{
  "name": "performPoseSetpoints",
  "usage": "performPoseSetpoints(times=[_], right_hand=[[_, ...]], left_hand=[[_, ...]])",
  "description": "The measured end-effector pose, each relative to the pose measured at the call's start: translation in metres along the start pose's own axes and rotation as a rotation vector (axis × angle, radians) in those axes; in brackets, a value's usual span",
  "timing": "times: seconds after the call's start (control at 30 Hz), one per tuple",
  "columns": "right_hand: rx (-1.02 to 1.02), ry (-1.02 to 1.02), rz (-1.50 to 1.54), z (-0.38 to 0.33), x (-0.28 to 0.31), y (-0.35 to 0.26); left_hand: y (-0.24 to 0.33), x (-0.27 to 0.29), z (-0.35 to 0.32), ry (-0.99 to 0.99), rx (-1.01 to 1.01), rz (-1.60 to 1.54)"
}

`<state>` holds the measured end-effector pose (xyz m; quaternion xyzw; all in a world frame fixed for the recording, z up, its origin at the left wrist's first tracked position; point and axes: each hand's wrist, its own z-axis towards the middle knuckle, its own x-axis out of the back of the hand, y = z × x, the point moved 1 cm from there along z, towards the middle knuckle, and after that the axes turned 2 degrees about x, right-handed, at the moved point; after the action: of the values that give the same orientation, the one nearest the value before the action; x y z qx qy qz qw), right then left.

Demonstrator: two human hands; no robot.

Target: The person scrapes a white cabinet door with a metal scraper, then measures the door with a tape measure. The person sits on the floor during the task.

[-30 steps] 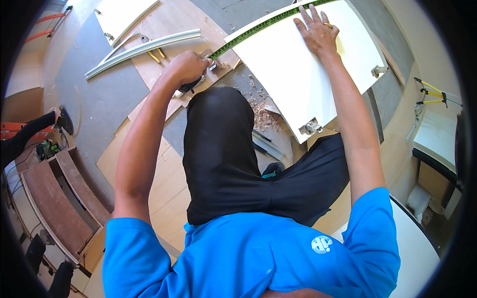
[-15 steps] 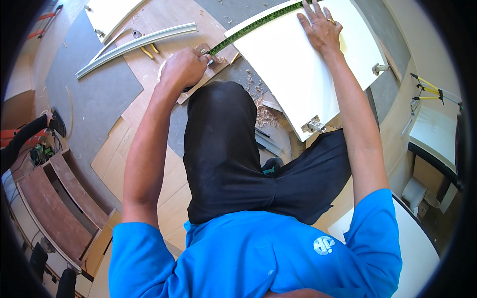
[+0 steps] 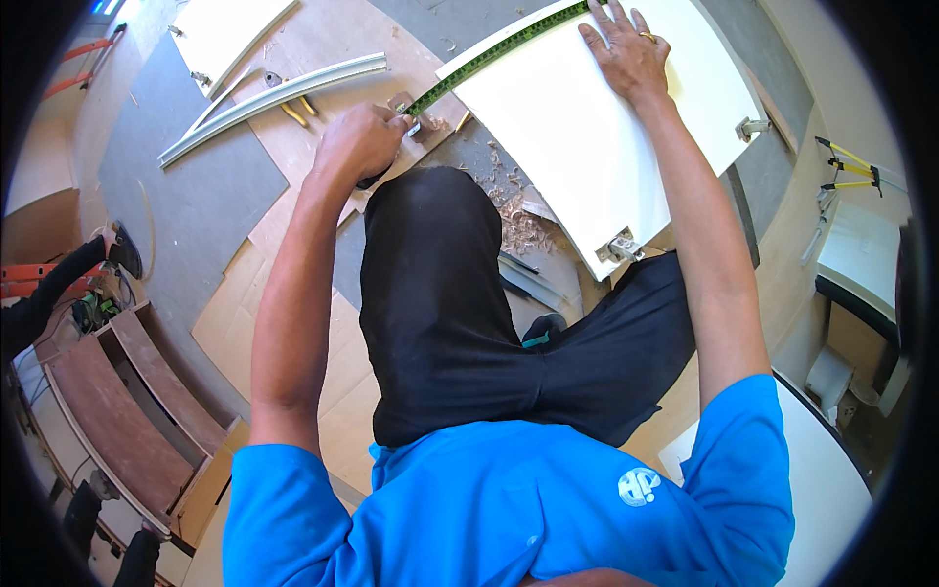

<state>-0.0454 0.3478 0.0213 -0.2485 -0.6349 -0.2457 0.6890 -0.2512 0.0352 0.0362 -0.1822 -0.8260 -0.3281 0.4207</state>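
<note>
A white cabinet door panel (image 3: 577,127) with metal hinges lies on the floor in front of my knees. A green and yellow measuring tape (image 3: 489,57) runs along its far left edge. My left hand (image 3: 360,142) is closed around the tape's case at the panel's near left corner. My right hand (image 3: 624,54) lies flat, fingers spread, on the panel's far end beside the tape's other end. My black trousers (image 3: 440,293) fill the middle of the view.
Wood shavings (image 3: 518,220) lie by my knee. A curved pale strip (image 3: 274,103) and another white panel (image 3: 230,29) lie at the far left on cardboard sheets. Brown wooden frames (image 3: 117,401) sit at lower left. Another person's dark sleeve (image 3: 49,289) reaches in from the left.
Both hands keep their places on the tape and the panel; only the view has shifted slightly, so everything sits a little higher in the picture.
</note>
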Motion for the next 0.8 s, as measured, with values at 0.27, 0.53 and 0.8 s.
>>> performPoseSetpoints(times=[0.27,0.53,0.8], right_hand=[[-0.03,-0.029,0.027,0.0,0.003,-0.003],[-0.02,-0.024,0.018,-0.001,0.003,0.001],[-0.017,-0.034,0.001,0.002,0.001,0.001]], left_hand=[[-0.001,-0.001,0.002,-0.022,0.045,-0.01],[-0.001,0.003,0.007,-0.124,0.062,-0.039],[-0.012,0.015,0.022,-0.527,0.073,-0.482]])
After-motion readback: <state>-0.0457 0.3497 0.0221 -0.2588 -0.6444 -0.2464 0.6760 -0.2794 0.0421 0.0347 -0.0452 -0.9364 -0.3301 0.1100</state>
